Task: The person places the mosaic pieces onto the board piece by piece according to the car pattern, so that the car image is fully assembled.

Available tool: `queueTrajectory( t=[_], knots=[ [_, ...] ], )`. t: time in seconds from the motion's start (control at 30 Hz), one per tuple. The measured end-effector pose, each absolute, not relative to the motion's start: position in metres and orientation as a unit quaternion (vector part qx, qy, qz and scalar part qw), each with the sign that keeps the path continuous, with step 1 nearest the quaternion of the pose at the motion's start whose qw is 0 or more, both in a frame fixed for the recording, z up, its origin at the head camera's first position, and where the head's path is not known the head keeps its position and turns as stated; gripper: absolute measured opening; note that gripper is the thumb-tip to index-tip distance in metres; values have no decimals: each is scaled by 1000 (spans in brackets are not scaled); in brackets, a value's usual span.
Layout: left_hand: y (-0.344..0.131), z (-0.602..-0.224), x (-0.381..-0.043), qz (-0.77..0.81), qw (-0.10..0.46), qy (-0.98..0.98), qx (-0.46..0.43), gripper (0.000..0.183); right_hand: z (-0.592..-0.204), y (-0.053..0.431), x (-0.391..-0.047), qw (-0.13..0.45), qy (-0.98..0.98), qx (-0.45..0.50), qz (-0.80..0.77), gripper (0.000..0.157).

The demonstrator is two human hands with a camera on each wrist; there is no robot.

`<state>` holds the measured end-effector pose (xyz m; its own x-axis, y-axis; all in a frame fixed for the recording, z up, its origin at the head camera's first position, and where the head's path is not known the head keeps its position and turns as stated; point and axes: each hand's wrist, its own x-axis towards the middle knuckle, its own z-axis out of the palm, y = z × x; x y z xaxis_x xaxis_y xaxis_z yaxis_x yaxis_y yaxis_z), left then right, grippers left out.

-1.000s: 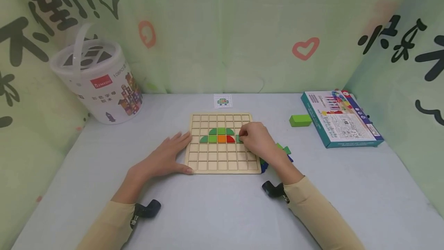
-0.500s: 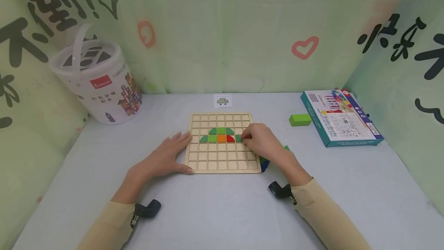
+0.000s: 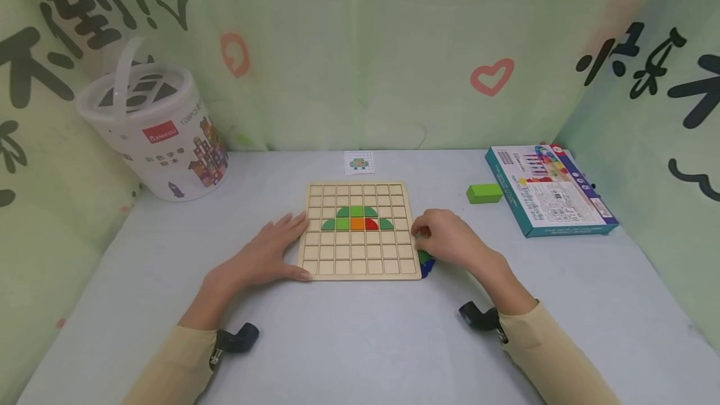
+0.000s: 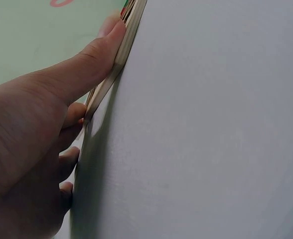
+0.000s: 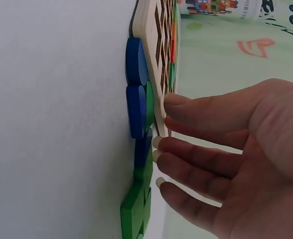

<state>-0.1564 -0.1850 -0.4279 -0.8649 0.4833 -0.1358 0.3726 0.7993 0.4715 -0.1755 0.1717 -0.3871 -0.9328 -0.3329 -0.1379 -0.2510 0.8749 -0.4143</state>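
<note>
A wooden grid board point(image 3: 360, 256) lies on the white table. Two rows of flat pieces fill some of its middle cells: green rounded pieces and squares, an orange square point(image 3: 357, 224), a red rounded piece point(image 3: 371, 224). The rightmost is a green rounded piece point(image 3: 385, 224). My left hand point(image 3: 264, 255) rests along the board's left edge, thumb at the near corner, fingers extended. Beside the right edge hovers my right hand point(image 3: 452, 236), fingers loosely bent, nothing seen between them. Below it in the right wrist view are blue pieces point(image 5: 136, 112) and green pieces point(image 5: 132, 209), partly hidden in the head view.
Behind the board lies a small picture card point(image 3: 359, 162). A light green block point(image 3: 484, 193) sits near a flat teal-edged box point(image 3: 554, 195) at the right. A white lidded bucket point(image 3: 163, 142) with a handle stands at the back left, before a printed cloth wall point(image 3: 360, 67).
My right hand has let go of the green rounded piece, which now sits in its cell, and moved right, off the board to the loose pieces. My left hand keeps its place.
</note>
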Motion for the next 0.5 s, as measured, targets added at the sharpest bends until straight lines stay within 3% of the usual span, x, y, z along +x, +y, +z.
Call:
queueTrajectory(
  t=[0.23, 0.5],
  knots=[
    [-185, -427, -156, 223, 124, 940, 227, 114, -382, 173, -163, 117, 969, -141, -166, 32],
    [-185, -428, -156, 221, 122, 940, 228, 115, -383, 170, -154, 109, 970, -152, -155, 19]
  ],
)
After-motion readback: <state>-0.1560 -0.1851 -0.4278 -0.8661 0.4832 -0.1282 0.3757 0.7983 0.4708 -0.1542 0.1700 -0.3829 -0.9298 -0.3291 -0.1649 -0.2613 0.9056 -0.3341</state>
